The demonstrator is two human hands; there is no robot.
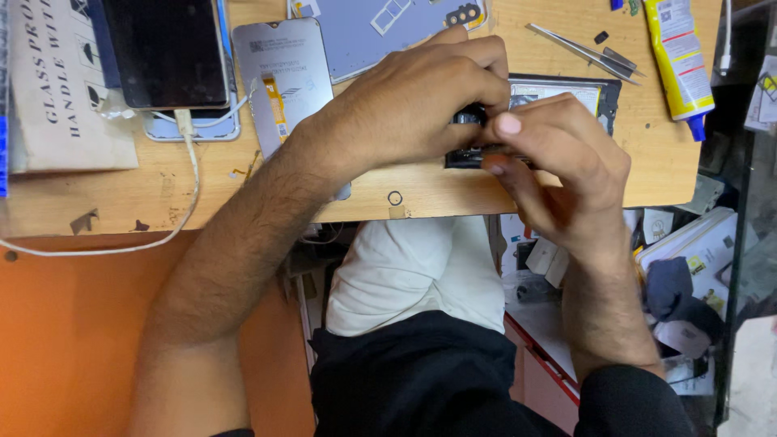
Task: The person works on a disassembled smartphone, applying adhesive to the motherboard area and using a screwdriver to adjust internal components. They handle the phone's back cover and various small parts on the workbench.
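Now both hands, L [413, 101] + R [558, 166], pinching opened phone [566, 93] on bench [421, 190].

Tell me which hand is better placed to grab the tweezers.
Probably the right hand: the tweezers lie on the wooden table just beyond it, while the left hand sits farther over, covering the opened phone.

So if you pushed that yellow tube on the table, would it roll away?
The yellow tube looks rounded, so a sideways push would probably roll it a little. It seems squashed flat toward its far end, which may stop it quickly. It lies near the table edge on the right, so it could drop off.
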